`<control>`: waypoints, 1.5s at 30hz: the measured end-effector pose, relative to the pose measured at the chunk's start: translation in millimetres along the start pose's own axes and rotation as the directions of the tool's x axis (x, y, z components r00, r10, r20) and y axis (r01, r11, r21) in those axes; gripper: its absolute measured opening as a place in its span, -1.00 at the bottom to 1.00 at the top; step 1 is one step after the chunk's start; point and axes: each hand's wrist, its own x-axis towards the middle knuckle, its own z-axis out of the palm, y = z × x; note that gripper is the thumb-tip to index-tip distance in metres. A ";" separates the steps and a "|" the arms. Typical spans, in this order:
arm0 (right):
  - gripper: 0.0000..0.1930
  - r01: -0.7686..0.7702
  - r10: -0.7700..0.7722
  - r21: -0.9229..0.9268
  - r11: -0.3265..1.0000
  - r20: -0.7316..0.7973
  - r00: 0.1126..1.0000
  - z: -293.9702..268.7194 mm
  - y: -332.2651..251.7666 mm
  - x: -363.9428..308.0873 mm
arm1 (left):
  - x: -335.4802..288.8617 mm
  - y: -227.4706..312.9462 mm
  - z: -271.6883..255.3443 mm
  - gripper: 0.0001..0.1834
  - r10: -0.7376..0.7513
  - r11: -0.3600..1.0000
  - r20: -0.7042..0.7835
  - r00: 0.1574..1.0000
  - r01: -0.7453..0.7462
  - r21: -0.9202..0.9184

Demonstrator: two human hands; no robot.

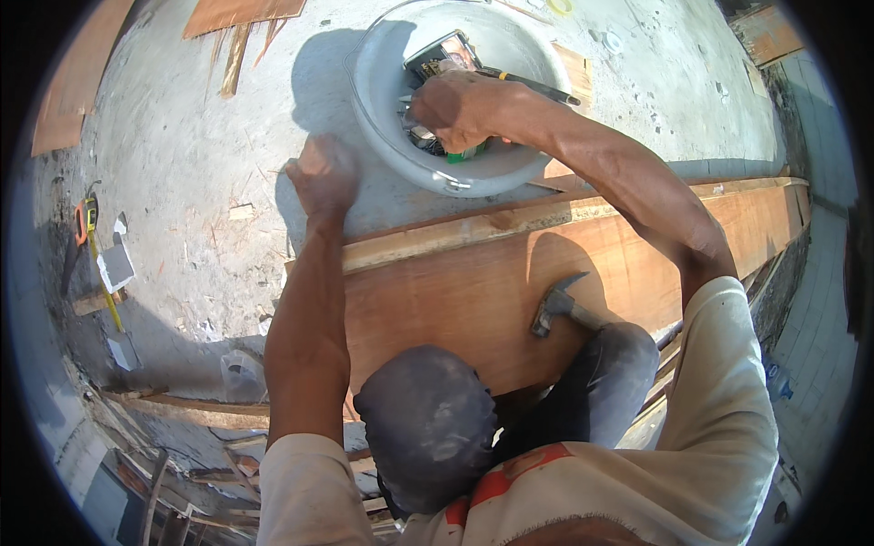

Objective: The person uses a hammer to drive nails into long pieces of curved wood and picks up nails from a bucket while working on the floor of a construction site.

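My right hand [451, 111] reaches into a pale round bucket [382, 136] with a wire handle. Its fingers curl down among the bucket's contents, and whatever they grip is hidden. Around it in the bucket are a dark box with a printed picture [455, 50], a long black tool with a yellow band [537, 88] leaning out over the rim, and something green [466, 153]. Just left of the bucket, low over the concrete, my left hand [325, 173] is curled closed. Slight blur and the angle hide whether anything is in it.
A plywood panel [437, 300] edged with a wood strip lies before my knees, a hammer [560, 302] on it. At left are an orange-handled saw [82, 223] and a yellow tape measure [103, 273]. Plywood sheets [77, 82] and scraps lie on the concrete floor [196, 182].
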 end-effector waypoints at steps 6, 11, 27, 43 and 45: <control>-0.73 0.244 -0.487 -0.644 0.725 -0.229 0.842 25.8 18.7 33.2 | -1.1 -1.6 2.9 -0.81 -0.005 1.000 0.012 1.000 0.005 0.013; -0.76 0.227 -0.408 -0.474 0.851 -0.323 0.854 28.3 46.4 61.4 | 0.9 2.5 -0.5 -0.77 -0.027 0.999 0.013 1.000 0.027 -0.031; -0.84 0.305 -0.796 -0.803 0.512 -0.311 0.519 30.4 45.4 87.8 | -0.1 1.0 2.7 -0.87 -0.022 0.999 -0.014 1.000 0.021 -0.034; -0.79 0.288 -0.795 -0.880 0.377 -0.148 0.588 24.1 36.8 85.7 | 3.0 -1.9 -0.5 -0.94 0.059 0.988 -0.155 0.986 -0.080 -0.135; -0.79 0.321 -0.792 -0.862 0.392 -0.139 0.595 21.4 32.7 85.6 | 1.9 -4.3 0.6 -0.94 0.044 0.988 -0.137 0.990 -0.063 -0.139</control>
